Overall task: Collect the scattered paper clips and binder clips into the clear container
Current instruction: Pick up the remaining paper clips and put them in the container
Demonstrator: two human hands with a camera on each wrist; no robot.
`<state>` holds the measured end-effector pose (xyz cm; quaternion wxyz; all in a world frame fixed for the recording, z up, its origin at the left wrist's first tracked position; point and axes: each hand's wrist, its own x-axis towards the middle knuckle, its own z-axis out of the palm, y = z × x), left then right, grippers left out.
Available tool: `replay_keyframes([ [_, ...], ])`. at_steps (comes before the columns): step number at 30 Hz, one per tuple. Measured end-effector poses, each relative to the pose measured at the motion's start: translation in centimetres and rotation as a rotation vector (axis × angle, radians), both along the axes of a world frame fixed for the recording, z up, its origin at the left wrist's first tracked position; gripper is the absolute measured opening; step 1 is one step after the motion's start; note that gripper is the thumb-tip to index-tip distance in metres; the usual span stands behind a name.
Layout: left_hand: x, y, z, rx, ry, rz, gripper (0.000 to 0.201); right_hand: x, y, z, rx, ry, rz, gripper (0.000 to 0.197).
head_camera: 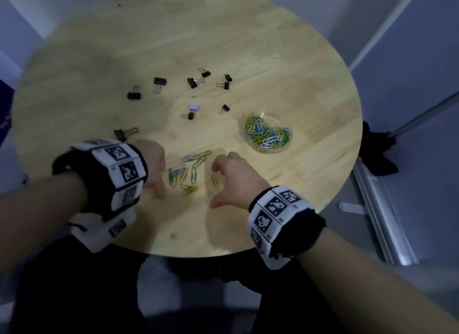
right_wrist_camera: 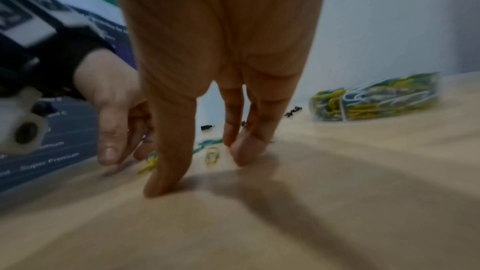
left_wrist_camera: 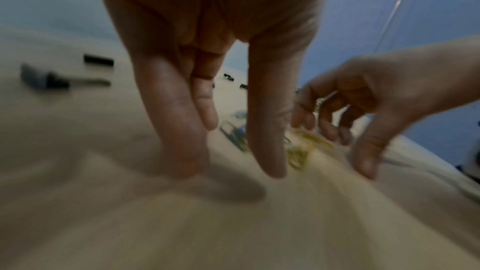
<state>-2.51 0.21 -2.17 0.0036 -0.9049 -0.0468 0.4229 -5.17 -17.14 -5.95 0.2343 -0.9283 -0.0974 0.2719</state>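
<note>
From the head view, my left hand [head_camera: 154,169] and right hand [head_camera: 231,179] bracket the loose paper clips [head_camera: 191,171] on the counter [head_camera: 248,47], fingers relaxed, holding nothing; the clear container [head_camera: 269,133] sits nearby to the right. The wrist views are blurred: fingertips [left_wrist_camera: 272,163] touch wood. Next I judge: sweep together, pinch

Coloured paper clips [head_camera: 191,171] loose, black binder clips [head_camera: 191,82] scattered, clear container [head_camera: 269,132] part-filled

Bare wood lies open between the loose paper clips [head_camera: 191,171] and the clear container [head_camera: 269,132], a clean lane. Beyond those clips, binder clips [head_camera: 191,82] dot the table [head_camera: 99,60], blocking the far side.
</note>
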Motion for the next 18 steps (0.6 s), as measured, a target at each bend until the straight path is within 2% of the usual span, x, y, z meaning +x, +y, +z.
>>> replay_keyframes([
  [2, -0.7, 0.1, -1.1, -0.083, -0.078, 0.036, 0.047, 0.5, 1.1, -0.5, 0.034, -0.027, -0.029, 0.058],
  [4, -0.6, -0.4, -2.2, -0.242, -0.202, 0.133, 0.028, 1.1, 1.8, -0.7, 0.083, -0.053, -0.052, 0.042],
  [8, 0.9, 0.0, -2.4, -0.447, -0.315, 0.282, 0.022, 2.0, 1.4, -0.4, 0.143, -0.179, -0.117, 0.032],
  [10, 1.6, 0.6, -1.8, -0.501, -0.352, 0.28, 0.028, 2.5, 0.7, -0.1, 0.114, -0.22, -0.144, 0.048],
  [12, 2.0, 0.8, -1.7, -0.465, -0.321, 0.147, 0.052, 2.5, 0.2, 0.2, 0.02, -0.144, -0.119, 0.08],
  [14, 1.6, 0.4, -2.1, -0.426, -0.259, 0.015, 0.074, 2.3, 0.4, 0.3, -0.035, -0.071, -0.067, 0.098],
  [16, 0.8, -0.2, -2.7, -0.457, -0.239, -0.033, 0.081, 2.0, 0.9, 0.0, 0.013, -0.051, -0.037, 0.095],
  [18, 0.0, -0.5, -2.9, -0.485, -0.24, -0.044, 0.079, 1.8, 1.2, -0.3, 0.074, -0.037, -0.029, 0.085],
])
